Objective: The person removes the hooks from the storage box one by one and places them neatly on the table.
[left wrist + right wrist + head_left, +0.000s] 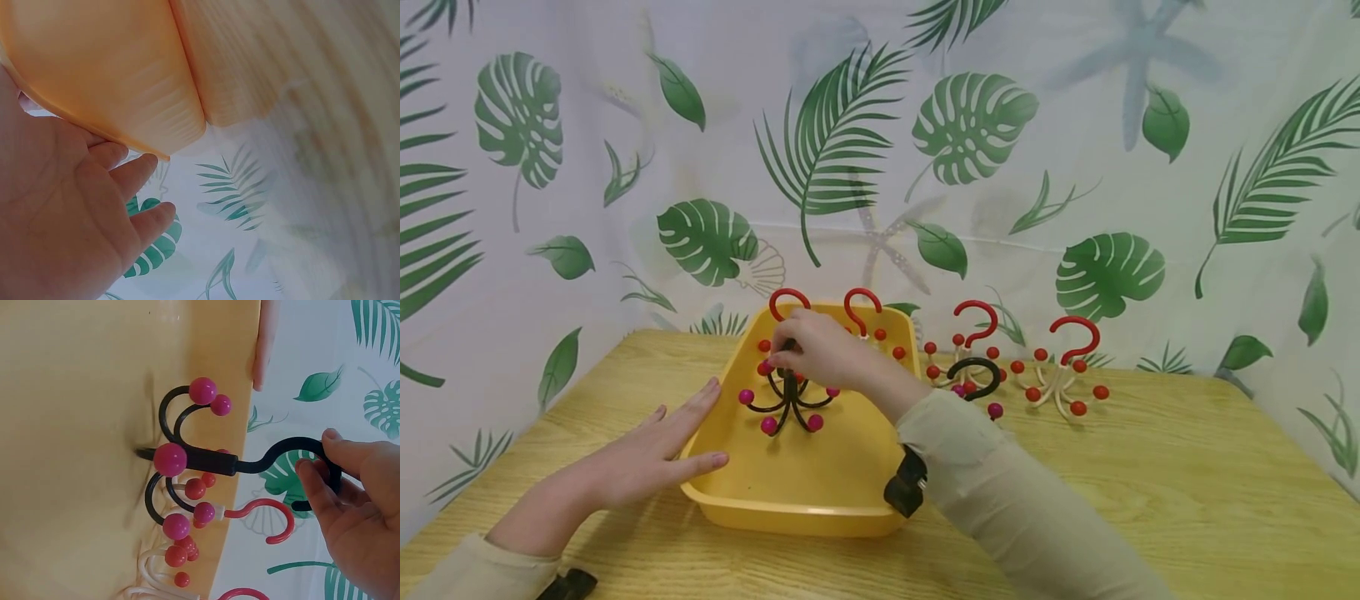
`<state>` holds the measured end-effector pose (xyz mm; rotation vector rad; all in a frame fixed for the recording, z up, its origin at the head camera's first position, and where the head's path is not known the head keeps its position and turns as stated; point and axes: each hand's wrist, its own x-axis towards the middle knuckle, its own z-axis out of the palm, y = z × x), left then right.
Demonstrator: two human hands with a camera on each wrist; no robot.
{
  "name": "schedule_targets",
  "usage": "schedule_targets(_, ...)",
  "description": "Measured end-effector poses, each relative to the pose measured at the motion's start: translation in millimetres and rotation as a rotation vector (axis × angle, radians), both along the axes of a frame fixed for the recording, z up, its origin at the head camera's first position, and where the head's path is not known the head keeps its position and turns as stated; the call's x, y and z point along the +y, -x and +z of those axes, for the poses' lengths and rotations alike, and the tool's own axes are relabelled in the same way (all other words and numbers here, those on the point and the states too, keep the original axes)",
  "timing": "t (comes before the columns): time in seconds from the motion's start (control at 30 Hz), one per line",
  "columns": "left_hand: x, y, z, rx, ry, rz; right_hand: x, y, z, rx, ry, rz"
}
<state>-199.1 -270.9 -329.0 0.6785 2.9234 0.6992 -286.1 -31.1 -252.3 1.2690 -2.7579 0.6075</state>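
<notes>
Pinches the hook of a black, many-armed hanger [790, 392] with magenta ball tips between the bent thumb and fingers of the right hand [820, 346]. Holds it upright inside a rectangular yellow plastic bin [797, 521], left of the middle. Rests the left hand [655, 454] along the bin's left rim, fingers straight and parted, thumb spread well away from them. Has a cream, red-hooked hanger [789, 292] with red ball tips just beyond the held one, at the bin's far left, and a matching cream hanger [862, 292] at the far right. Has on the pale wood-grain tabletop [1187, 492], right of the bin, a second black hanger [973, 362], partly hidden by the right sleeve [1000, 492], and two more cream, red-hooked hangers [1097, 337]. Faces a white cloth [722, 42] printed with green leaves and starfish.
</notes>
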Motion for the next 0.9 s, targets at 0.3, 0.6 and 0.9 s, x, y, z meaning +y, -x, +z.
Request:
schedule_targets(0.3,-0.2,0.2,0.2,-0.006,0.01,0.012,10.6,-17.5,14.9,-0.063,0.077,0.053)
schedule_targets(0.6,0.2,-1.0,-0.2,-0.013,0.008,0.018,36.9,-35.7,28.9,0.004,0.215,0.15)
schedule_targets(0.9,0.7,-0.6,0.6,-0.021,0.007,0.023,58.9,-47.4,37.6,0.117,0.327,0.22)
